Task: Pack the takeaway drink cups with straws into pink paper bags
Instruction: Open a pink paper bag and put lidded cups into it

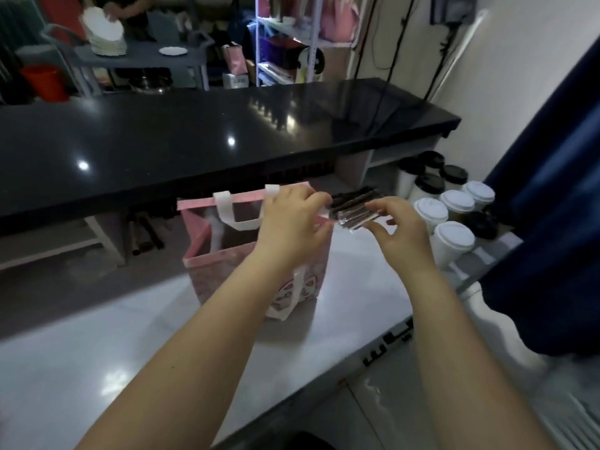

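Pink paper bag (227, 267) is standing open on the pale counter (97, 352). Right hand (401, 227) is pinching a bundle of wrapped straws (354, 207) just above the bag's right rim. Left hand (292, 216) is curling its fingers at the bundle's other end; grip unclear. Lidded cups (454, 238) are sitting just right.

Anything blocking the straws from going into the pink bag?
Nothing visible. The left hand and right hand hold the straw bundle at the pink bag's open mouth; its white handle hangs by the far side.
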Motion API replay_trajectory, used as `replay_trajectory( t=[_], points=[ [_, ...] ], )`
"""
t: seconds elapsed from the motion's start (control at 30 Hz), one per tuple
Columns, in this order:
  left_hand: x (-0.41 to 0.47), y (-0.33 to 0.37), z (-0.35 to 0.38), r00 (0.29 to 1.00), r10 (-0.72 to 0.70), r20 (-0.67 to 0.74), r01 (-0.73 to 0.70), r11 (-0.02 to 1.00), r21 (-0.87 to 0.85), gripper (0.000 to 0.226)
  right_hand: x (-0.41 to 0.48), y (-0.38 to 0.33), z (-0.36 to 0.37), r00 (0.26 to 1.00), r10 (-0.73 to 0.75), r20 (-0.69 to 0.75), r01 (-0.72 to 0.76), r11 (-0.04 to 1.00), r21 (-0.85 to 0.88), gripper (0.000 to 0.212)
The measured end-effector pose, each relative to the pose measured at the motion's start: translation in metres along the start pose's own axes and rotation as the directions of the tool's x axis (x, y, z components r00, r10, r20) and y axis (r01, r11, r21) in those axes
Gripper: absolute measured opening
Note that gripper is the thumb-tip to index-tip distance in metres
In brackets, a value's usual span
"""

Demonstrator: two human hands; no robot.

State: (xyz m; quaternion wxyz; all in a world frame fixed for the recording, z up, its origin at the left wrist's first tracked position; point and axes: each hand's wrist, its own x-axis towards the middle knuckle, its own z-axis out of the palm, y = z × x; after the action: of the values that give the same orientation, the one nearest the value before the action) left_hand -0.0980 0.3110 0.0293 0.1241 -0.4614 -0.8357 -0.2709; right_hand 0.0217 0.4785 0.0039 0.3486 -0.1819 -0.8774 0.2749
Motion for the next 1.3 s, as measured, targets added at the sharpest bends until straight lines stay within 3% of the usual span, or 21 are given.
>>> replay_trajectory(
  t=[0.13,0.4,0.7,0.9,1.03,1.3],
  points=[
    [0.032,0.050,0.047,0.990,0.100,0.100,-0.107,0.992,0.069,0.042,-0.008,0.026,-0.051,0.996,0.085,0.011,-0.082,0.979,-0.185,0.032],
    [0.059,0.115,0.147,0.945,0.095,0.313,-0.123,0.990,0.070,0.046,-0.037,0.111,-0.104,0.939,0.343,-0.013,-0.329,0.890,-0.316,0.039],
    [0.078,0.156,0.252,0.916,-0.036,0.400,0.013,0.998,0.059,0.047,-0.029,0.229,-0.105,0.864,0.470,0.178,-0.356,0.823,-0.443,0.065],
    [0.093,0.151,0.285,0.901,-0.238,0.362,0.226,0.971,0.074,0.049,0.016,0.266,-0.083,0.904,0.394,0.167,-0.294,0.855,-0.427,0.064],
    [0.102,0.148,0.289,0.901,-0.278,0.334,0.262,0.961,0.091,0.048,0.036,0.278,-0.073,0.861,0.442,0.251,-0.296,0.838,-0.458,0.077],
    [0.112,0.144,0.265,0.911,-0.344,0.229,0.333,0.939,0.087,0.048,0.033,0.249,-0.086,0.907,0.264,0.328,-0.147,0.929,-0.340,0.070]
  ],
)
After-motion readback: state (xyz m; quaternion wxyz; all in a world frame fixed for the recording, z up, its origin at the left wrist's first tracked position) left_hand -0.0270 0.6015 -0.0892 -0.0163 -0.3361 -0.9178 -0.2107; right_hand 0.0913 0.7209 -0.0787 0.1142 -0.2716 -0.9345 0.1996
